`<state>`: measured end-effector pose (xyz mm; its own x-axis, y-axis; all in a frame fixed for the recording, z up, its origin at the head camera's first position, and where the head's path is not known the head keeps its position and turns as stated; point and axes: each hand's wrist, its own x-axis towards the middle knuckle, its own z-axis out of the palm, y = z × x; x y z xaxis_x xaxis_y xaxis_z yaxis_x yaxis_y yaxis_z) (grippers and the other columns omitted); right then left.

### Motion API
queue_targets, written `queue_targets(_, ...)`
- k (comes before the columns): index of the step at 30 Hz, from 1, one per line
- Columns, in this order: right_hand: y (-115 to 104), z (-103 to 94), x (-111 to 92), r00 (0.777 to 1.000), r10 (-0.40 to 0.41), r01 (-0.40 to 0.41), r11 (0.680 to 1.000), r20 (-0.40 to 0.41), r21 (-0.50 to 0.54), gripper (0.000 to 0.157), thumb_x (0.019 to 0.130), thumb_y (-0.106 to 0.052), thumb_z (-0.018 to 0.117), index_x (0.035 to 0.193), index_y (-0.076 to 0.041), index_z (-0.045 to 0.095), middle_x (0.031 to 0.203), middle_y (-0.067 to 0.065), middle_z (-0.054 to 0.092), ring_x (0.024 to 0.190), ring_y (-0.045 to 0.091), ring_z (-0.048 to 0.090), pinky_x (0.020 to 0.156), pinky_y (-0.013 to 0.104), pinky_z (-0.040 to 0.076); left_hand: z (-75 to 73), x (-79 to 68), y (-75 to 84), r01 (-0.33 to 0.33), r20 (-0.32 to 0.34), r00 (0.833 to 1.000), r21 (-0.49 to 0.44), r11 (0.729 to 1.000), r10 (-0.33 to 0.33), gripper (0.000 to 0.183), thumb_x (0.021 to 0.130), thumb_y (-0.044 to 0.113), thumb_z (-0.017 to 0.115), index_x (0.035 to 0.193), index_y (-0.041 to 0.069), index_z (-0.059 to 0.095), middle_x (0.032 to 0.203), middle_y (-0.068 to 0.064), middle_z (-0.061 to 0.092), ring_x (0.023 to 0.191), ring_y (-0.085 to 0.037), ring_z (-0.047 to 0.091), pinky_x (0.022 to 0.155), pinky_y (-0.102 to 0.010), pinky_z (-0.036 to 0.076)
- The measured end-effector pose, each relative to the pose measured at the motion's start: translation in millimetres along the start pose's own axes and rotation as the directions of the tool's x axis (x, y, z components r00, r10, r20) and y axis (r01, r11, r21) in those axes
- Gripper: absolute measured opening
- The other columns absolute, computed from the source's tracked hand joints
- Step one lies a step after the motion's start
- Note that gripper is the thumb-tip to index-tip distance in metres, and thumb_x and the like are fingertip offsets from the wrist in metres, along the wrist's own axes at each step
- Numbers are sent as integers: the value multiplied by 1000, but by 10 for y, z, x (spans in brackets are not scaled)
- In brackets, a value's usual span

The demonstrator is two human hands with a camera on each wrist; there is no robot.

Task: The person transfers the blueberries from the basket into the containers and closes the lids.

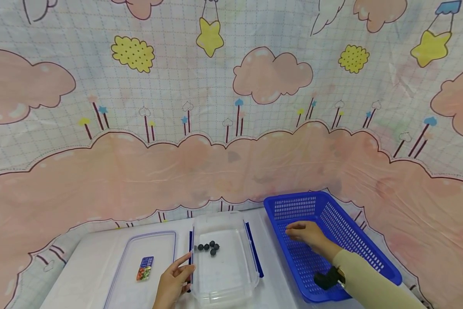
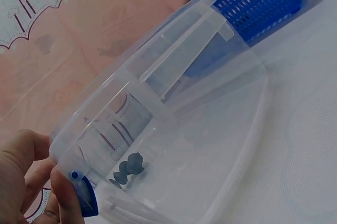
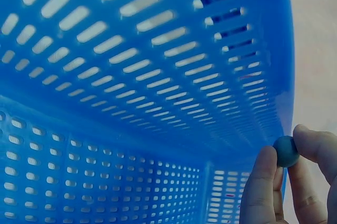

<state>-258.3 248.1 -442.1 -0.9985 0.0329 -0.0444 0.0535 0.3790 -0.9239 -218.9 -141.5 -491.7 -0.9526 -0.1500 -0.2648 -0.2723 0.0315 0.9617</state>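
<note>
A clear plastic food box [image 1: 227,279] with blue side latches stands lidless at the middle of the table. Inside it, toward the left wall, sit several blueberries [image 1: 213,252], which the left wrist view also shows. My left hand [image 1: 173,277] grips the box's left side, thumb and fingers at the wall around the blue latch [image 2: 84,195]. My right hand [image 1: 310,236] is over the blue slotted basket [image 1: 271,210]. Between thumb and fingertips it pinches one blueberry [image 3: 286,151], seen in the right wrist view close to the basket's wall.
Left of the box lies its clear lid [image 1: 123,266], with a colourful label [image 1: 144,268] on it. The basket stands right of the box on the white table [image 1: 84,253]. A patterned cloth [image 1: 216,171] hangs behind. A dark strap [image 1: 328,278] is on the right wrist.
</note>
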Motion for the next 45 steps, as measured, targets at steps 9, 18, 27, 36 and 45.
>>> queue_targets(9, -45, 11, -59, 999, 16, -17, 999, 30, 35, 33, 92, -9, 68, 117, 12, 63, 105, 16, 70, 106, 40, 66, 90, 43, 55, -2, 5, -2, -5, 7, 1000, -23, 1000, 6, 51, 91, 15, 71, 138, 5, 55, 81, 4, 63, 68, -13, 52, 54, -23, 51)
queue_targets(18, -141, 66, -99, 995, -16, 12, 999, 100, 38, 35, 92, -9, 68, 118, 13, 62, 110, 19, 68, 104, 34, 67, 92, 45, 54, -7, 10, -4, -2, 0, 1000, -3, 1000, 2, 51, 91, 16, 71, 138, 6, 55, 81, 4, 64, 68, -13, 53, 53, -23, 51)
queue_targets(27, -179, 91, -100, 994, -15, 9, 998, 104, 64, 33, 92, -7, 67, 118, 13, 61, 109, 16, 68, 101, 29, 68, 91, 42, 55, 2, 15, -9, 5, 0, 1000, -6, 1000, -5, 51, 91, 16, 71, 139, 6, 55, 81, 4, 64, 69, -14, 52, 54, -24, 51)
queue_targets(36, -201, 125, -93, 996, -25, 20, 999, 90, 51, 34, 92, -11, 69, 117, 11, 63, 110, 18, 68, 102, 30, 68, 90, 41, 55, 0, 2, 3, 0, -2, 1000, -7, 1000, 0, 51, 91, 16, 71, 139, 6, 55, 81, 4, 64, 68, -14, 52, 54, -23, 51)
queue_targets(45, -248, 199, -81, 997, -15, 11, 998, 74, 56, 34, 91, -9, 69, 118, 10, 63, 111, 17, 68, 103, 30, 68, 90, 42, 55, -6, 0, -3, -8, 1, 1000, -2, 1000, 8, 50, 91, 15, 70, 138, 6, 56, 82, 4, 65, 69, -14, 53, 54, -23, 51)
